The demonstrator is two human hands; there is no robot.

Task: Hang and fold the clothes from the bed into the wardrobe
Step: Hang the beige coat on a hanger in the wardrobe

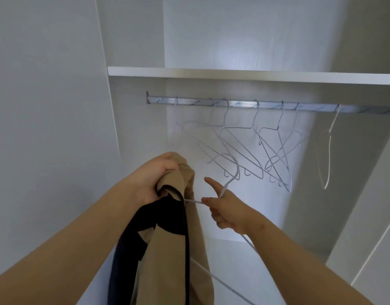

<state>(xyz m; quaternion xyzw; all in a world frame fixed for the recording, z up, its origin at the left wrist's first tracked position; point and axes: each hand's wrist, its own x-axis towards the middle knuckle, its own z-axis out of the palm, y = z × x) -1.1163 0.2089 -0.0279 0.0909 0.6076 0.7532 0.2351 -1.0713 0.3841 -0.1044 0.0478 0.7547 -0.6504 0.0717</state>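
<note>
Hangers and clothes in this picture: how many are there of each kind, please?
Empty wire hangers on the rail, counted by hooks: 7
Held hanger in the right hand: 1
Tan and dark garment in the left hand: 1
Total: 9

Seen from beside the wardrobe: the garment [167, 260], tan and dark cloth, is cut off by the bottom edge, and its kind cannot be told. The fingertips of the left hand [154, 179] are buried in the bunched cloth it grips. One arm of the held hanger [233, 170] vanishes behind that cloth and its lower wire leaves at the bottom edge. The right hand [224, 208] pinching it covers part of the wire. The rail [240, 104] and the shelf [233, 73] run off at the right, and the rail's print is too small to read. The empty hangers [244, 146] overlap and blur, so their count is uncertain.
</note>
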